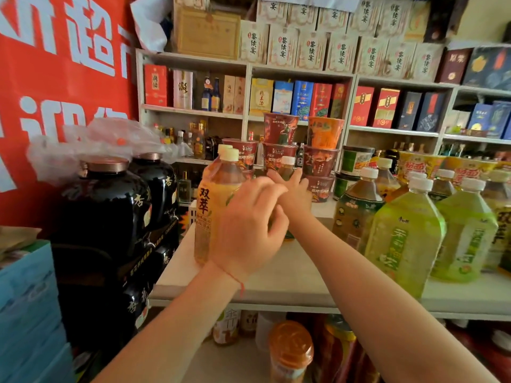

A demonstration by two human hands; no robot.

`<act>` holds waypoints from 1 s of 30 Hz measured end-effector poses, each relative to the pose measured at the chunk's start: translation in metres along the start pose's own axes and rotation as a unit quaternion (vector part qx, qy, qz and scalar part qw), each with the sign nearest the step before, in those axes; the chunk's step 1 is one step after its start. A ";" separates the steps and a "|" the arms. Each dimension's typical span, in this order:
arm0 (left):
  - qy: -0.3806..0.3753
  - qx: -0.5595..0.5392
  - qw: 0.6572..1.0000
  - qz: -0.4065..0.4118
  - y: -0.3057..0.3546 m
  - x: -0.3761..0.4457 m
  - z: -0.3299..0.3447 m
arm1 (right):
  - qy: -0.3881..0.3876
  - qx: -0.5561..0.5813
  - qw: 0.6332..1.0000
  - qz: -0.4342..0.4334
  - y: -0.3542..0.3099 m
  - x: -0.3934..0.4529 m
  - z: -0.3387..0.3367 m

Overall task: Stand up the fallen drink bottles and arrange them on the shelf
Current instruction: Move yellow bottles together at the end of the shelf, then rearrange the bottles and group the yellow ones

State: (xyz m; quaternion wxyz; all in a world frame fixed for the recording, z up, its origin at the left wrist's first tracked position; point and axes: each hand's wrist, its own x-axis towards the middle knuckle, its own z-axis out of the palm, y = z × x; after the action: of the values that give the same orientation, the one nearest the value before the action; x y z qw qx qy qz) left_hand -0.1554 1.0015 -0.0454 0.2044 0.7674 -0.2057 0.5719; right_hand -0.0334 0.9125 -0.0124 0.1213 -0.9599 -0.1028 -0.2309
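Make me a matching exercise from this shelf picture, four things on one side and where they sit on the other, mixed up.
Things:
1. yellow-labelled bottle
2. light green bottle
3. black jars
4. noodle cups

Places:
A. stacked at the back of the shelf
B. off the shelf's left end
C. front right of the shelf
D. just left of the left hand

Pairs: 1-D, 2-C, 3-B, 4-A
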 end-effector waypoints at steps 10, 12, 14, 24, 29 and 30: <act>-0.247 -0.182 0.879 -0.366 -0.004 0.010 0.049 | 0.070 -0.190 0.979 -0.006 0.031 0.001 -0.006; -0.273 -0.170 0.867 -0.381 -0.002 0.010 0.059 | 0.078 -0.257 0.963 0.003 0.044 -0.001 -0.011; -0.302 -0.169 0.851 -0.394 0.002 0.010 0.068 | 0.073 -0.311 0.947 0.017 0.054 -0.005 -0.017; -0.316 -0.271 0.826 -0.380 0.049 0.022 0.095 | 0.323 -0.171 0.929 -0.061 0.094 -0.059 -0.065; -0.254 -0.308 0.856 -0.328 0.083 0.013 0.110 | 0.351 0.000 0.933 0.073 0.145 -0.086 -0.096; -0.239 -0.299 0.866 -0.321 0.088 0.012 0.113 | 0.327 0.036 0.940 0.092 0.153 -0.088 -0.097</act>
State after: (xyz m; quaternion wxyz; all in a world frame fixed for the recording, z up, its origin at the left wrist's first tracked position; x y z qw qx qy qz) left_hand -0.1113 0.8653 -0.0564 0.5410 0.8062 -0.1516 0.1852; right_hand -0.1120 0.7273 0.0014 0.2033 -0.8319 0.0227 -0.5158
